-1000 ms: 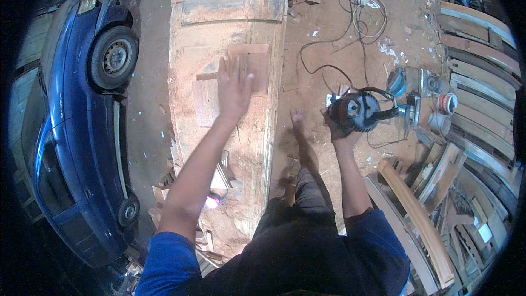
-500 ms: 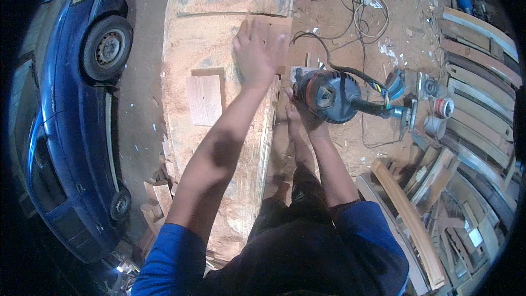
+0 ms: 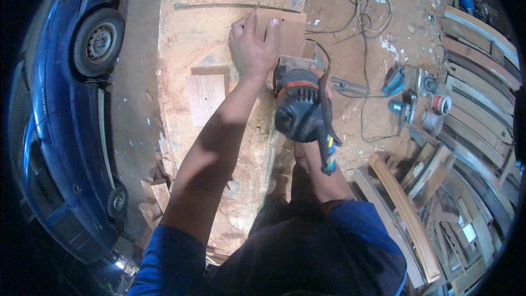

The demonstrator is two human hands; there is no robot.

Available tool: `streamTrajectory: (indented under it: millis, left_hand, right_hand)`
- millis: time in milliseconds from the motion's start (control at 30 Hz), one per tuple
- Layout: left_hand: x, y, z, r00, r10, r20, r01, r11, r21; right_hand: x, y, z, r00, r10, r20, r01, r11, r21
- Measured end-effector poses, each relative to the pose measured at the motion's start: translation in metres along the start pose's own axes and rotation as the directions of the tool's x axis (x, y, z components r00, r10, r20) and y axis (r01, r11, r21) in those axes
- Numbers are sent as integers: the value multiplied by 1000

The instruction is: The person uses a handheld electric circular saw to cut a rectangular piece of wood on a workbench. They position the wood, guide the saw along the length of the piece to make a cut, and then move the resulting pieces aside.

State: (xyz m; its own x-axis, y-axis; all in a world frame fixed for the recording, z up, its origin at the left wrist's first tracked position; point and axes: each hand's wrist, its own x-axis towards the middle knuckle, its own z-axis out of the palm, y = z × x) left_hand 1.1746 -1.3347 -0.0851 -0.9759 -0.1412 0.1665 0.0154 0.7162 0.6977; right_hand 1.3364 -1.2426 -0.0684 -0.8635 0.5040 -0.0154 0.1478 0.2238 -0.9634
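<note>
While the left hand (image 3: 255, 52) lies on a reddish-brown, rectangular wooden board (image 3: 296, 38), the right hand (image 3: 319, 72) grasps a black, rounded power tool with a red band (image 3: 300, 107)

Seen from above, the reddish-brown board rests near the right edge of a long, pale wooden slab (image 3: 203, 38) coated with sawdust; a small dark hole shows near the board's far edge. The left hand is palm down at the board's left side, thumb and index finger spread apart and the remaining fingers bent. Whether it grips the edge or only presses cannot be told. The right hand is closed around the power tool, which hides most of it; some fingers show along the tool's right side. The tool's light, flat base plate (image 3: 293, 64) lies at the board's near edge, and a black cord wrapped with yellow and blue (image 3: 330, 153) hangs over the right wrist.

To the left of the left forearm, a pale, square wooden piece with a small hole (image 3: 206, 98) lies on the slab. On the floor at right are a blue-green tool (image 3: 393, 80) and a white, round container with a red band (image 3: 441, 103), beside stacked wooden frames (image 3: 479, 98). A dark-blue car (image 3: 55, 126) stands at far left.
</note>
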Motion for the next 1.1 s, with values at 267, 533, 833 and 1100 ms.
streamTrajectory:
  millis: [267, 533, 833, 1100]
  left_hand:
    - [0, 2, 0, 996, 67, -55, -64, 997, 50]
    - [1, 1, 1, 999, 34, -39, -33, 999, 34]
    - [2, -5, 5, 998, 51, -47, -49, 998, 43]
    - [1, -2, -2, 997, 80, -23, -79, 995, 53]
  right_hand:
    - [12, 15, 4, 998, -57, -5, 56, 996, -76]
    - [31, 22, 24, 973, -169, -155, 148, 979, -140]
    - [52, 26, 34, 955, -220, -199, 193, 970, -145]
    - [82, 27, 46, 969, -226, -98, 221, 974, -59]
